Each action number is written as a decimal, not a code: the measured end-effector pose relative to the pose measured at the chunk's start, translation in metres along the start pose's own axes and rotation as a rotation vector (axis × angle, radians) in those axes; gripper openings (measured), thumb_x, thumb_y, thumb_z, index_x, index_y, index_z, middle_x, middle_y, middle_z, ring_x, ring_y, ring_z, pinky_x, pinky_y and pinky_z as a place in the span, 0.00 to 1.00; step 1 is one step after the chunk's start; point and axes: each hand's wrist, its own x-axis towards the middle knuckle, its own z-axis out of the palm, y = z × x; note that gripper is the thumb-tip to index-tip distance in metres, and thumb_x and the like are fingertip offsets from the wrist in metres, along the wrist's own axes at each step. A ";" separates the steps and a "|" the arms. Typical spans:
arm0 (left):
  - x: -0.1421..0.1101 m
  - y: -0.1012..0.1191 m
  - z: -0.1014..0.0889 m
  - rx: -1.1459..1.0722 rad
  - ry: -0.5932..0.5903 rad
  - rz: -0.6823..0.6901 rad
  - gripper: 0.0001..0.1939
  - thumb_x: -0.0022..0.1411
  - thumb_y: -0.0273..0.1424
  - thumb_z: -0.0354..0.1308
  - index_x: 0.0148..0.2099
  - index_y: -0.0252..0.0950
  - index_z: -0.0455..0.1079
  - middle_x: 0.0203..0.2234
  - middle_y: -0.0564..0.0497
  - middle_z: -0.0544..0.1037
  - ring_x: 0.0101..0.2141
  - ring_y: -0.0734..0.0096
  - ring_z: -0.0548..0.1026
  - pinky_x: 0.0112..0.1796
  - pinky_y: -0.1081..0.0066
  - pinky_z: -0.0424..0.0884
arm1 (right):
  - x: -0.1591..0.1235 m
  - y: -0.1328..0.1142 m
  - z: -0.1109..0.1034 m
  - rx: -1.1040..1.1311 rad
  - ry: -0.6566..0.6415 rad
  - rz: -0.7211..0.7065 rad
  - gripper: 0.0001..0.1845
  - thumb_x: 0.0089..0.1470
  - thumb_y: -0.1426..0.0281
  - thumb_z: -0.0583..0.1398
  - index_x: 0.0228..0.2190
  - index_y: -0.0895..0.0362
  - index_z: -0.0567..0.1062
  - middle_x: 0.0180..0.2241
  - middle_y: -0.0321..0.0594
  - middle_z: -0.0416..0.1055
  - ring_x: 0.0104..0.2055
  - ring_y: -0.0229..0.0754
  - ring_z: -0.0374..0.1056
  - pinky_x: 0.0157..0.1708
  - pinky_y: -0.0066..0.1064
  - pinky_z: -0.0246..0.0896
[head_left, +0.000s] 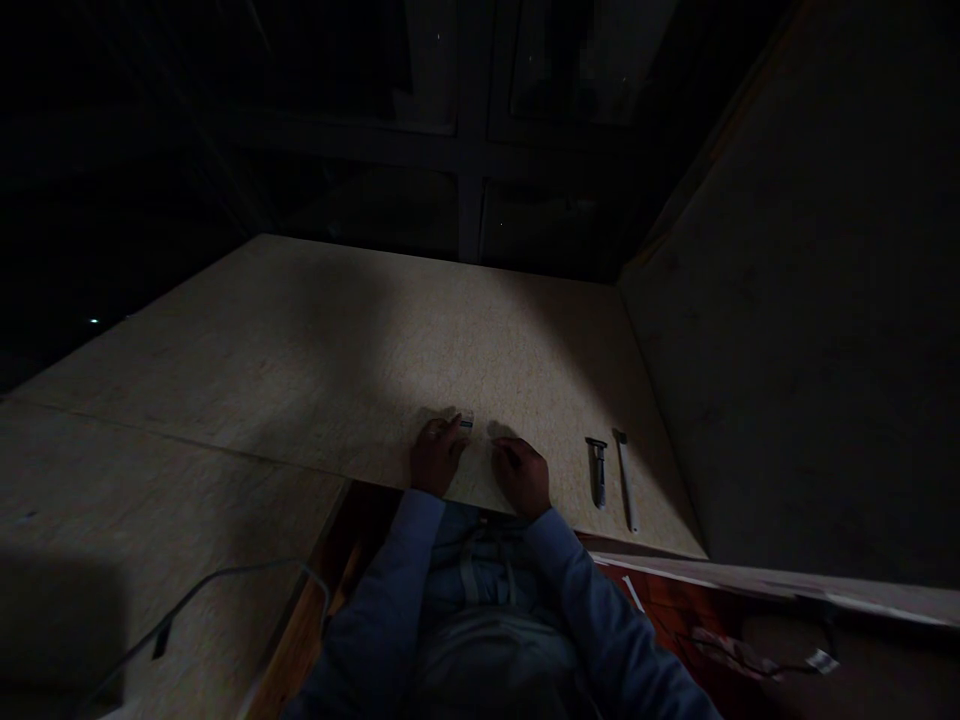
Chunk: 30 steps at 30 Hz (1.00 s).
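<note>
Near the front edge of the table, my left hand [437, 452] has its fingers closed on a small pale packet with a dark label [466, 420]. Poor light hides what kind of packet it is. A short gap to the right, my right hand [521, 475] is closed in a pinch, thumb against finger. Whatever sits at its fingertips is too small and dark to name. Further right lie a razor [599, 472], its head pointing away from me, and a toothbrush [627, 485] roughly parallel to it.
The pale patterned table [465, 320] runs back to a dark window frame [471, 200]. A wall panel [810, 330] borders it on the right. On the lower left surface lies a grey cable [225, 572]. Below the table at right, several items rest on a reddish surface [667, 610].
</note>
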 end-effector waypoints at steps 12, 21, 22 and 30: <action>0.000 0.006 0.003 0.041 0.017 0.055 0.15 0.67 0.39 0.55 0.50 0.46 0.81 0.50 0.41 0.78 0.48 0.52 0.75 0.48 0.57 0.74 | -0.005 -0.004 -0.003 -0.002 -0.031 -0.038 0.14 0.59 0.68 0.57 0.41 0.54 0.82 0.41 0.44 0.81 0.43 0.45 0.77 0.46 0.38 0.73; -0.001 0.006 0.000 0.050 -0.027 0.121 0.18 0.69 0.38 0.52 0.54 0.41 0.78 0.53 0.40 0.78 0.50 0.50 0.76 0.50 0.55 0.72 | -0.011 0.000 -0.006 0.014 -0.063 -0.095 0.14 0.60 0.69 0.56 0.40 0.55 0.82 0.40 0.46 0.81 0.44 0.47 0.77 0.47 0.40 0.73; -0.002 0.006 0.000 0.043 -0.028 0.126 0.19 0.69 0.38 0.51 0.55 0.40 0.77 0.53 0.39 0.78 0.50 0.50 0.76 0.50 0.55 0.72 | -0.013 0.000 -0.008 0.019 -0.069 -0.103 0.14 0.60 0.69 0.57 0.40 0.55 0.82 0.40 0.46 0.81 0.43 0.47 0.77 0.46 0.39 0.73; -0.003 0.000 0.004 0.016 0.007 0.108 0.24 0.69 0.41 0.51 0.59 0.33 0.72 0.50 0.35 0.80 0.50 0.47 0.78 0.50 0.56 0.72 | -0.039 -0.005 -0.055 0.078 -0.047 -0.091 0.13 0.62 0.66 0.56 0.39 0.54 0.82 0.38 0.45 0.81 0.42 0.45 0.77 0.43 0.36 0.73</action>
